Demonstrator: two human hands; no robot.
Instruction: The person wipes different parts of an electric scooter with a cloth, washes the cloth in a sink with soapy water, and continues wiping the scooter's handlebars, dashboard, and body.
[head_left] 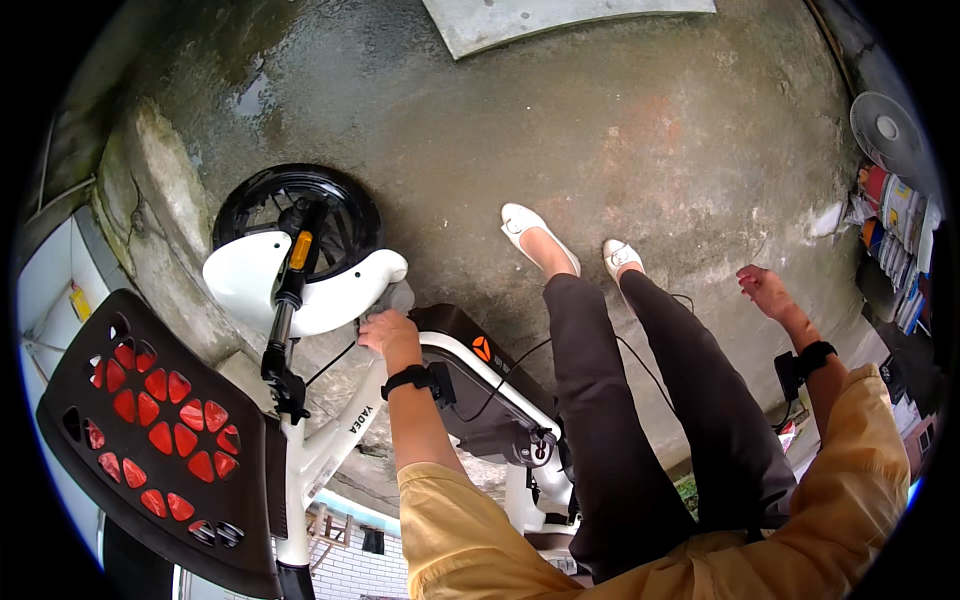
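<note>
A white and black electric bike (340, 435) stands at my left, with its front wheel (350, 195) and white mudguard (245, 275) ahead. My left hand (392, 335) is down at the frame just behind the mudguard, its fingers curled over what looks like a crumpled grey cloth (400, 296). Part of that grey thing is hidden under the hand. Out to the right, away from the bike, hangs my right hand (766, 291), its fingers loosely bent and nothing visible in them. Each wrist carries a black strap with a small device.
A dark basket (150, 450) with petal-shaped holes and something red inside fills the left side. Thin black cables run across my legs. Beyond my white shoes (540, 238) lies a pale slab (560, 22) on wet concrete. A fan (886, 130) and stacked papers (900, 235) line the right.
</note>
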